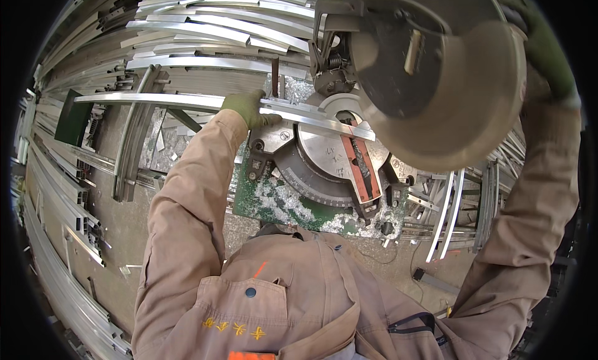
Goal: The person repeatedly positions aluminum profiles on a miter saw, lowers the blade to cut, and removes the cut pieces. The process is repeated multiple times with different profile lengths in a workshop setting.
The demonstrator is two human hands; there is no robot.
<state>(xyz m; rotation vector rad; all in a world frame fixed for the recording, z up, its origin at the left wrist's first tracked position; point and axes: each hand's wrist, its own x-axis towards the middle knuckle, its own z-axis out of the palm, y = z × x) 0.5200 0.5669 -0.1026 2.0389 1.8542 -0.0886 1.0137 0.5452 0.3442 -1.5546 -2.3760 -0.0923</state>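
Observation:
In a green work glove, my left hand (245,108) is closed over a long silver aluminium profile (156,99). The profile lies across the round table (324,149) of a miter saw, its right end over the red slotted insert (358,157). Above and to the right, the saw head (436,92) is raised clear of the profile, its round guard and blade area blurred. My right hand (548,58), also gloved in green, is at the saw handle (514,17) on the head's far right; its fingers are mostly hidden.
Many aluminium profiles (224,20) are stacked at the back, with more bundles (59,185) along the left. Silver shavings (280,201) cover the green saw base (246,192). Two pale strips (447,213) stand out at the right. A dark green plate (73,120) is near the profile's left end.

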